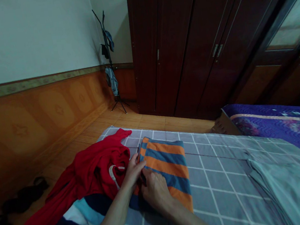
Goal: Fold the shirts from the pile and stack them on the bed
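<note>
The room has a dark wooden wardrobe (pixel 174 43) with closed double doors along the far side. Orange patterned wainscot panelling (pixel 42 115) runs along the left wall, and an orange tile floor (pixel 129 120) lies between that wall and the bed. A black coat stand (pixel 110 58) stands in the corner with blue and dark items hanging from it, and dark sandals (pixel 20 198) lie on the floor at left.

The foreground is a bed with a grey checked sheet (pixel 218 192). A purple quilt (pixel 275 121) lies beyond it at right, and a pale grey-green cloth (pixel 295 189) lies spread on the sheet's right portion. At left, a crumpled red garment (pixel 97 171) overlaps a navy, white and blue striped garment (pixel 78 218), and both hang toward the bed's edge.

At centre, a folded orange-and-blue striped cloth (pixel 168 169) lies flat on the sheet as a neat rectangle, just beside the red garment. The work in hand is at its near left edge. The left hand (pixel 131 172) is clenched there, its fingers apparently pinching the fold. The right hand (pixel 156 191) rests curled on the cloth just beside it; its fingertips are hidden, so its grip cannot be confirmed.

No brand, label or writing is legible on any item.
</note>
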The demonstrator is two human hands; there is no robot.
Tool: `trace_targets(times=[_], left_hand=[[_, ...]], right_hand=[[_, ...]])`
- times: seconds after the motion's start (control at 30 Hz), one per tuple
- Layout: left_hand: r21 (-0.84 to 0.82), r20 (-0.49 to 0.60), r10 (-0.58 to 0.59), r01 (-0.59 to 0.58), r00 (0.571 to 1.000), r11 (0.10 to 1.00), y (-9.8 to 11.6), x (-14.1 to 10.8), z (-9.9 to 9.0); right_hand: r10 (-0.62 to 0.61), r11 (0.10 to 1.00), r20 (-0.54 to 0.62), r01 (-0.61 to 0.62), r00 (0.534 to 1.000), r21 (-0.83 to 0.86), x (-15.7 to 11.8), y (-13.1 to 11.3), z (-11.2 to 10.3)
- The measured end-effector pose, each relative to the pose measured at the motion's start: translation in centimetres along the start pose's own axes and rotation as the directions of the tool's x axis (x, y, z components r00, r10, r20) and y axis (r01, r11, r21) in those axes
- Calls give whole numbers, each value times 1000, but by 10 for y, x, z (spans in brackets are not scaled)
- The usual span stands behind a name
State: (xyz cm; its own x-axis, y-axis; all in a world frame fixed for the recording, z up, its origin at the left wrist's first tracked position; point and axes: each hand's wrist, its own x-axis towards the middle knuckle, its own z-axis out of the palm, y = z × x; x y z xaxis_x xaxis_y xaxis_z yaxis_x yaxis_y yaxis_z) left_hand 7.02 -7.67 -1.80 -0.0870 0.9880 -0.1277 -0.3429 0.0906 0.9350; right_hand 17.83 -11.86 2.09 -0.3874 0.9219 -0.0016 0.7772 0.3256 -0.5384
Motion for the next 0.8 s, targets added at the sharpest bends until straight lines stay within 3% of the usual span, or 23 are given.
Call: trace_targets(times=[0.17,0.33,0.47,0.6,0.8], left_hand=[[76,-28,-31,33,999,997,2,3,-6],[166,-51,-66,74,997,983,7,2,-7],[148,26,-101,96,995,984,16,-5,-6],[152,62,-129,119,990,981,26,-13,-3],[411,90,-59,17,994,911,27,-24,-7]], right_hand=[[-41,997,3,41,999,-69,-18,3,-12],[-218,950,-92,190,972,-249,-48,22,12],[-285,903,-207,190,936,-385,-66,47,23],[-262,908,-203,170,943,-383,-76,66,12],[-293,890,-184,197,938,-411,-90,87,-8]])
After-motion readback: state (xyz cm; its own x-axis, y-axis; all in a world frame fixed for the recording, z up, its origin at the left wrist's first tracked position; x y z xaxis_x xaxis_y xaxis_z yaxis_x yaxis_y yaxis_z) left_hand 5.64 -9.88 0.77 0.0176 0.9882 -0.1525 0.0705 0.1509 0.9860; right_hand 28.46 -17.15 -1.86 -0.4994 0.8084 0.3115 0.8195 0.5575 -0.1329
